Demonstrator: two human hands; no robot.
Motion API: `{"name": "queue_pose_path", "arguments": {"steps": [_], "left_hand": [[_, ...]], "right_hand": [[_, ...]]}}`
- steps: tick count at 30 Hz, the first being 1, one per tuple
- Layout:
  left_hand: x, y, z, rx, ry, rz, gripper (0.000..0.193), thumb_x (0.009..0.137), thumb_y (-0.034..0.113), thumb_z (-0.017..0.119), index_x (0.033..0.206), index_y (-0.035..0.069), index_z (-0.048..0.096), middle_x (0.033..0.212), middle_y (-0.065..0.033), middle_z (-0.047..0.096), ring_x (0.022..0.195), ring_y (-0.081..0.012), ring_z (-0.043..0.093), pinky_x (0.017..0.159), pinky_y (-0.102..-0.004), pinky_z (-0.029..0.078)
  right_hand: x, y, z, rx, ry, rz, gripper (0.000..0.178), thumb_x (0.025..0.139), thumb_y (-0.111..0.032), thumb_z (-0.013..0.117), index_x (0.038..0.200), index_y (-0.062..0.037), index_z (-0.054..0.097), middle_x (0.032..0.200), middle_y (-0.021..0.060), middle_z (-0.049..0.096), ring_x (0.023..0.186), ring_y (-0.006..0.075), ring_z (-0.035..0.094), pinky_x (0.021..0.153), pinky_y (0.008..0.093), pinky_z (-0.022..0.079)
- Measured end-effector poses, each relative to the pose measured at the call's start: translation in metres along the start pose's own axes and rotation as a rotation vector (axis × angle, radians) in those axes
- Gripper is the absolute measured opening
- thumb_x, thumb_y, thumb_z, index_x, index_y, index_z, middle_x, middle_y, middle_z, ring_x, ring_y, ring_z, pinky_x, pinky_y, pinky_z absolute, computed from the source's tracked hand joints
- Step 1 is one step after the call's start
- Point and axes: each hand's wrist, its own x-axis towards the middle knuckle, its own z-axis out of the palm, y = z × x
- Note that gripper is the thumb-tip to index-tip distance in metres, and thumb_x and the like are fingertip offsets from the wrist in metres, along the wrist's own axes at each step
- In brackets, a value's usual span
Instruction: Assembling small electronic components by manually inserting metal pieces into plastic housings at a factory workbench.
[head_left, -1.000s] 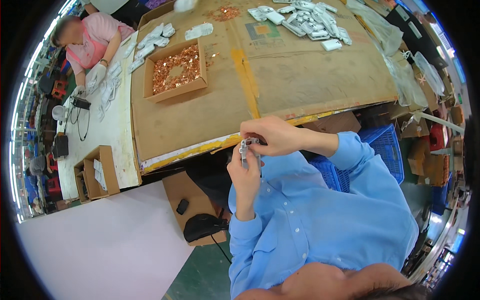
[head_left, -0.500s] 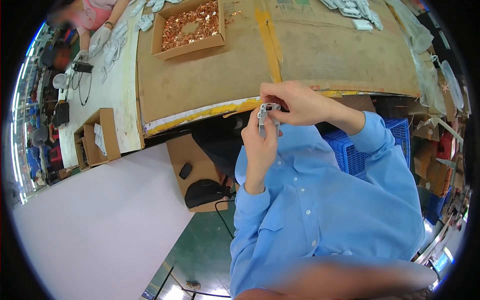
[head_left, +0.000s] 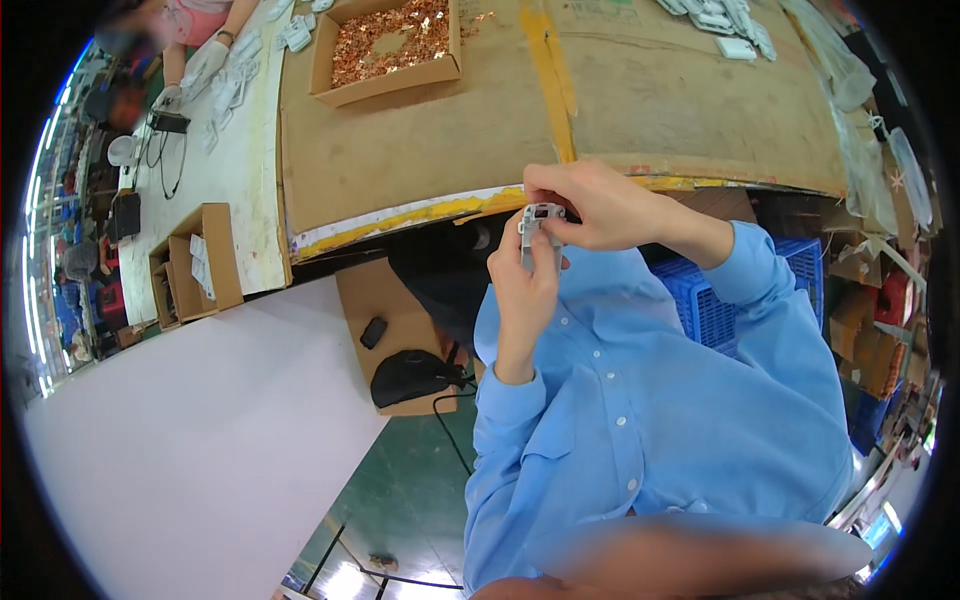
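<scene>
Just off the table's front edge, my left hand (head_left: 522, 295) is closed round a small white-grey plastic housing (head_left: 529, 252), its thumb lying along the face. A dark opening shows at the housing's upper end. My right hand (head_left: 605, 208) bends over that end with curled fingers, the tips close together at the opening. Whether a small part sits between those tips is hidden. Beyond my hands on the table stands a shallow cardboard box (head_left: 392, 84) of small copper-coloured metal pieces (head_left: 420, 38).
More white housings (head_left: 735, 48) lie at the table's far right. A co-worker's gloved hand (head_left: 205, 65) is among white parts at far left. A small carton (head_left: 222, 250) stands on the left bench. A blue crate (head_left: 708, 305) sits beneath the table at right.
The view has shifted slightly, so the table and boxes appear a little displaced. Both my hands stay at the housing with nearly the same grip.
</scene>
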Motion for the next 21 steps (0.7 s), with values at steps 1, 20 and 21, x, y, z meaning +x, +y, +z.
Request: {"name": "queue_pose_path", "arguments": {"steps": [1,20,21], "left_hand": [[-0.001,-0.001,-0.002,0.004,0.003,-0.001,0.022,0.099,0.012,0.048,0.114,-0.001,0.057,0.079,-0.0034,0.064,0.062,-0.0072,0.058,0.053,-0.0208,0.044],[0.032,-0.015,-0.012,0.280,0.022,0.079,0.029,0.094,0.015,0.057,0.117,-0.003,0.056,0.083,-0.0113,0.069,0.074,-0.0136,0.066,0.066,-0.0279,0.051],[0.034,-0.013,-0.019,0.327,0.010,0.088,0.031,0.093,0.016,0.058,0.117,-0.003,0.056,0.084,-0.0133,0.070,0.075,-0.0153,0.067,0.067,-0.0295,0.052]], "right_hand": [[0.001,0.000,0.002,0.004,-0.001,-0.003,0.020,0.076,-0.004,0.063,0.090,-0.0033,0.048,0.069,0.0118,0.055,0.060,0.0283,0.055,0.054,0.0379,0.041],[0.019,0.021,-0.016,-0.007,0.029,-0.026,0.018,0.079,-0.014,0.064,0.091,-0.0054,0.053,0.077,0.0131,0.059,0.071,0.0343,0.059,0.060,0.0415,0.046],[0.022,0.023,-0.020,0.001,0.017,-0.002,0.019,0.081,-0.016,0.065,0.092,-0.0050,0.055,0.078,0.0129,0.060,0.071,0.0325,0.060,0.061,0.0410,0.046]]}}
